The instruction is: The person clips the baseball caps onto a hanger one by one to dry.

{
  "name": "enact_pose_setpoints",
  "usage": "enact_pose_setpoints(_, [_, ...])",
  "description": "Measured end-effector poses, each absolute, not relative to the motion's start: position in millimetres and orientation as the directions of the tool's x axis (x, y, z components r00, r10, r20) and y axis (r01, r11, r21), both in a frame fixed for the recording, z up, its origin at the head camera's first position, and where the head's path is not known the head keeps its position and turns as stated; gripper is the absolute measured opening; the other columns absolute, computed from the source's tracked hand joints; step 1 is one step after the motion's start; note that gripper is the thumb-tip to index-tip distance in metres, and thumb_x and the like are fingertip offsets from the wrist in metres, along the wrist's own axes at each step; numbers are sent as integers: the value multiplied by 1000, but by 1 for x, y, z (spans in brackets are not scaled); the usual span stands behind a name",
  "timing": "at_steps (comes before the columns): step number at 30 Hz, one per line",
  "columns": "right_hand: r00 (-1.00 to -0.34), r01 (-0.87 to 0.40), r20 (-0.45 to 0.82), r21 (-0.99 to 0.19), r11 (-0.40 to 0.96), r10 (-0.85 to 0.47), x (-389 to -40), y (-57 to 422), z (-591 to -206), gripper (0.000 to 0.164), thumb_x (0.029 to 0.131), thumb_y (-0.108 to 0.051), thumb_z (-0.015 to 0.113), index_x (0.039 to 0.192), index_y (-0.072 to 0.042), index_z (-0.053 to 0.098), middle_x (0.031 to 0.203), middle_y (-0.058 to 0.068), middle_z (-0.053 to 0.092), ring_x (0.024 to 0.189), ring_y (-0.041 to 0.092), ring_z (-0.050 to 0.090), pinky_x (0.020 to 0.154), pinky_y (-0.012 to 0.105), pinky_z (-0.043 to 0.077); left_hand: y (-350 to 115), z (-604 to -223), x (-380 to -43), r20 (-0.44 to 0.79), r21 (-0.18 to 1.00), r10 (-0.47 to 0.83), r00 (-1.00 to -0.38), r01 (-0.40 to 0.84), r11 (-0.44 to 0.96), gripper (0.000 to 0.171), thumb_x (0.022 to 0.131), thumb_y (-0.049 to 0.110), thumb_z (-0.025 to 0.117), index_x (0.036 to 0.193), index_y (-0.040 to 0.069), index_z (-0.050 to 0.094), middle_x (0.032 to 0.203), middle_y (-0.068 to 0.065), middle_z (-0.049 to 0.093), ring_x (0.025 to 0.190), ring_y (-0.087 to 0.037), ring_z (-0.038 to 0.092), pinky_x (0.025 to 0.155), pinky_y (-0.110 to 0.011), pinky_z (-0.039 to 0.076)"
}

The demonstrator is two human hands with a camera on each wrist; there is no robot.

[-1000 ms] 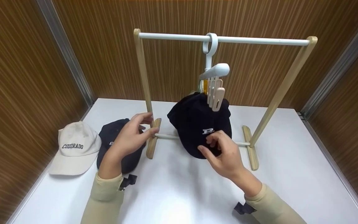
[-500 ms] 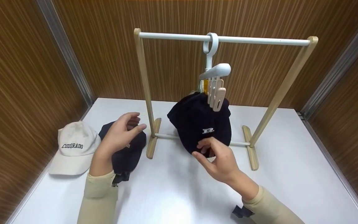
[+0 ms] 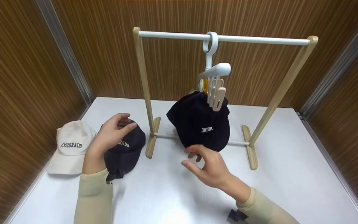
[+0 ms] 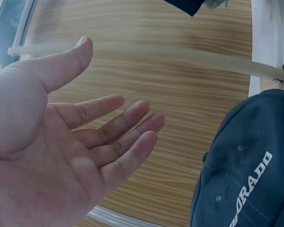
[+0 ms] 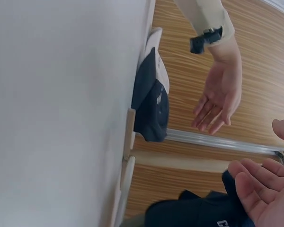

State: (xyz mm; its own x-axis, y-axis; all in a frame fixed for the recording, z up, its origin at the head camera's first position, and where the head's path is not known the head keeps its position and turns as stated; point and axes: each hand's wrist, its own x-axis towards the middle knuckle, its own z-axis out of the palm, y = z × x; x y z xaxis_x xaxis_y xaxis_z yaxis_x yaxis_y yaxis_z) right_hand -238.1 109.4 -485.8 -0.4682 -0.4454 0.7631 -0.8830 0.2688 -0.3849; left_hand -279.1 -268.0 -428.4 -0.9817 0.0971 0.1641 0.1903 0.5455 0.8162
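A black cap with a white letter (image 3: 194, 115) hangs below a white hanger (image 3: 216, 71), beside its pale pink clips (image 3: 218, 98). My right hand (image 3: 210, 166) is just in front of the cap's brim with relaxed fingers and holds nothing. Over a dark navy cap (image 3: 127, 157) on the table hovers my left hand (image 3: 107, 135), fingers loosely bent around nothing. In the left wrist view the left hand (image 4: 71, 146) appears palm up, apart from the navy cap (image 4: 246, 175). Part of the navy cap's lettering is covered by the left hand in the head view.
A cream cap lettered COLORADO (image 3: 75, 140) lies left of the navy one. The hanger hooks over the white top bar (image 3: 259, 39) of a wooden-legged rack (image 3: 280, 93) on the white table (image 3: 294, 174). Wood-grain panels (image 3: 104, 56) enclose the table's back and sides.
My left hand has moved left, away from the rack post and over the navy cap. My right hand has drawn down and left from the black cap's front, uncovering its white letter.
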Motion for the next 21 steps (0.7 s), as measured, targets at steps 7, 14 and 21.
enact_pose_setpoints(7, [-512, -858, 697, -436, 270, -502, -236, 97, -495, 34, 98, -16, 88, 123, -3, 70, 114, 2, 78, 93, 21, 77, 73, 28, 62, -279, -432, -280, 154, 823, 67, -986, 166, 543, 66, 111, 33, 73, 157, -8, 51, 148, -31, 63, 138, -47, 62, 121, -58, 44])
enact_pose_setpoints(14, [-589, -803, 583, -500, 325, -560, -233, 91, -497, 39, 102, -25, 85, 130, -4, 67, 123, 3, 77, 99, 20, 77, 80, 29, 63, -287, -437, -283, 159, 827, 36, -987, 153, 542, 68, 111, 36, 72, 157, -8, 51, 148, -32, 63, 140, -47, 61, 122, -57, 43])
enact_pose_setpoints(21, [-633, -748, 514, -600, 285, -579, -234, 82, -500, 42, 103, -24, 84, 134, -2, 66, 129, 6, 76, 109, 24, 78, 85, 31, 64, -293, -443, -287, 147, 842, -2, -989, 124, 526, 69, 111, 37, 71, 159, -8, 50, 152, -32, 60, 143, -47, 58, 124, -57, 41])
